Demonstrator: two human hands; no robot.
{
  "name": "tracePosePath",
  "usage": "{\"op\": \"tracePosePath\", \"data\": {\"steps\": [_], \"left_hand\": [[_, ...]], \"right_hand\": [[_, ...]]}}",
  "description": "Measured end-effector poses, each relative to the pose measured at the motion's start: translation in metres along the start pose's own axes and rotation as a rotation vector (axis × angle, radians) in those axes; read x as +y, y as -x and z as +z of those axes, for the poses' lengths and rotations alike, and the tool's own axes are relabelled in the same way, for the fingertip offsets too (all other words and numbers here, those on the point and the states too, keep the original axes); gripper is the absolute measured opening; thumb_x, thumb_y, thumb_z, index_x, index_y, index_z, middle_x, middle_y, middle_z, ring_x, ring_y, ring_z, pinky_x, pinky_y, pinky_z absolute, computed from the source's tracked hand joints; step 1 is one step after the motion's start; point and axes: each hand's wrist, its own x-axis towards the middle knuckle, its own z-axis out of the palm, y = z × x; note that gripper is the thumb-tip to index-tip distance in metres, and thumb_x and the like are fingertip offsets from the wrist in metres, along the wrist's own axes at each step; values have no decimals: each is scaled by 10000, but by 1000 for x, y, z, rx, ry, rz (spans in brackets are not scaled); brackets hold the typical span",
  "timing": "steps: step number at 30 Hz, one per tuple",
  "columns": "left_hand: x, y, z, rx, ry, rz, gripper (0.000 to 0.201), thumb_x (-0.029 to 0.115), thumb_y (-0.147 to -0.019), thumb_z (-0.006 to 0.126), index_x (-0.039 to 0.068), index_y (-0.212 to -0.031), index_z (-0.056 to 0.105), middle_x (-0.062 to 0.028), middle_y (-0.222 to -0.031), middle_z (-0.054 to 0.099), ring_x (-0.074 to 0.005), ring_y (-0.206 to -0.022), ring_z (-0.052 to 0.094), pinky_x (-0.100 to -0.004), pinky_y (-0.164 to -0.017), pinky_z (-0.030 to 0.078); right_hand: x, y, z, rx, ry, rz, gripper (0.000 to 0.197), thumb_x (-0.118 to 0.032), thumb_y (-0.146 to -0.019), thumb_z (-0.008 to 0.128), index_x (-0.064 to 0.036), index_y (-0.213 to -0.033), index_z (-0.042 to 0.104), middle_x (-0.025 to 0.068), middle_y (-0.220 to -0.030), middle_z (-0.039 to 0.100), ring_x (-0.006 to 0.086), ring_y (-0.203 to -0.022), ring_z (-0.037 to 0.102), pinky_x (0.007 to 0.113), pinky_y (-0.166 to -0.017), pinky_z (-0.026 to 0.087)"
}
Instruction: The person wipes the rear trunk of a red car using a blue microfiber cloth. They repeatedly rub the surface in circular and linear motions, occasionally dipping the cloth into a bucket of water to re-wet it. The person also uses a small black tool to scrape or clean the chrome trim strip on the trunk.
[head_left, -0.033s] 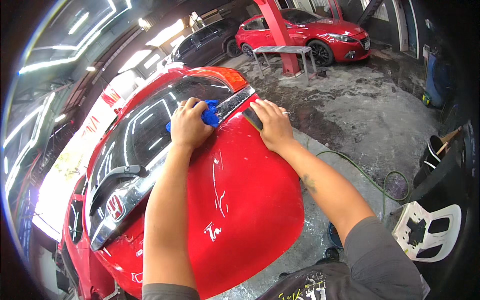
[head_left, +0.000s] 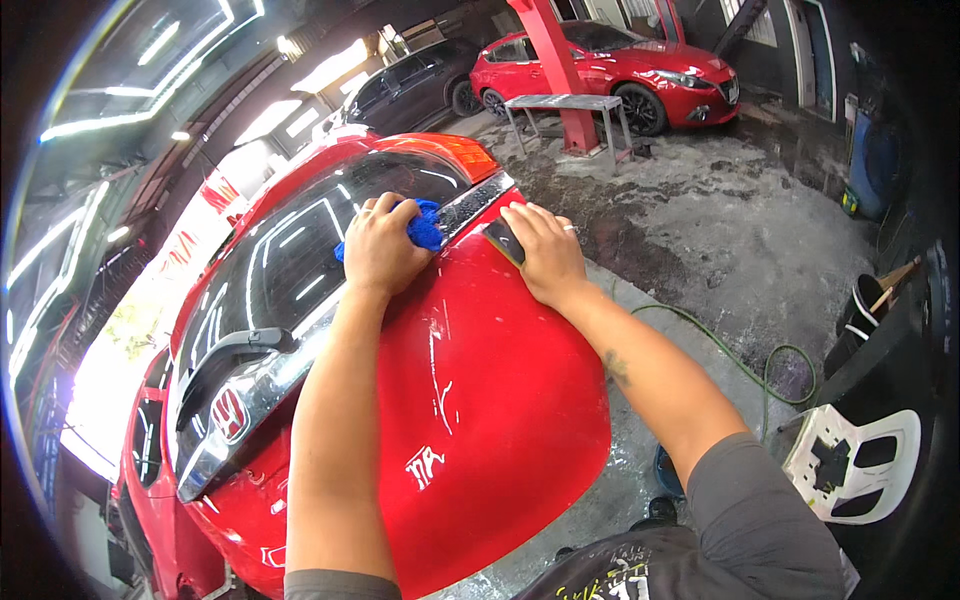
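The step in hand appears to be surface work on the rear of a red car, with wiping and rubbing shared between two hands. The left grip (head_left: 378,245) is closed around a crumpled blue cloth (head_left: 426,228), which bulges out just right of the fingers and shows a little on their left too. Directly beneath lies the boundary between the dark rear window (head_left: 270,265) and the chrome trim strip (head_left: 480,204); beyond the grip that strip looks speckled with droplets, up toward the orange tail lamp (head_left: 462,154).

The right grip (head_left: 545,255) is curled narrowly over a dark hand pad (head_left: 507,242) with a yellowish edge. The pad sits under the fingers, on their left side, against the upper corner of the red tailgate (head_left: 500,350). Most of that panel spreads below both grips, between the forearms, with pale streaks that look like reflections. The wiper arm (head_left: 240,345) lies well apart, down and left of the left grip.

A further stroke would probably call for the pad kept flat and light where the panel curves away.
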Motion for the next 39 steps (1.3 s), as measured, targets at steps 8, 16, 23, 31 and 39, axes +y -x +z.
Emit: {"op": "tracePosePath", "data": {"steps": [8,16,23,31,39], "left_hand": [[-2,6,1,0,7,-38,353,233,-754,805,146,-1096,815,-96,-1255,759,-350,-1228,700,-490,-1060,559],[-11,12,-1,-17,-22,-66,362,253,-752,802,157,-1101,818,-102,-1246,756,-349,-1248,696,-487,-1047,559],[-2,4,1,-17,-9,-66,361,271,-757,809,159,-1100,812,-110,-1224,761,-343,-1253,696,-487,-1041,559],[0,2,1,-9,-24,-70,353,277,-758,813,157,-1090,822,-101,-1224,766,-339,-1248,702,-487,-1053,558],[-5,7,1,-9,-17,-66,357,262,-770,810,155,-1110,828,-100,-1207,767,-358,-1209,705,-487,-1061,564]], "right_hand": [[-43,15,2,-232,47,198,708,-147,-1026,600,-92,-1709,422,122,-1803,396,408,-1650,373,638,-1316,309],[-92,36,7,-270,23,-51,662,-233,-1095,500,-47,-1717,370,223,-1804,347,453,-1678,299,685,-1333,257],[-36,11,27,-179,48,-34,631,-216,-1078,489,-64,-1687,426,222,-1775,407,441,-1651,366,646,-1321,302],[5,-28,11,-269,123,113,648,-174,-1054,532,-40,-1677,422,213,-1753,445,437,-1617,425,637,-1277,376],[-37,10,7,-236,63,-168,709,-129,-1005,561,-54,-1693,409,199,-1783,407,420,-1654,373,629,-1313,328]]}}
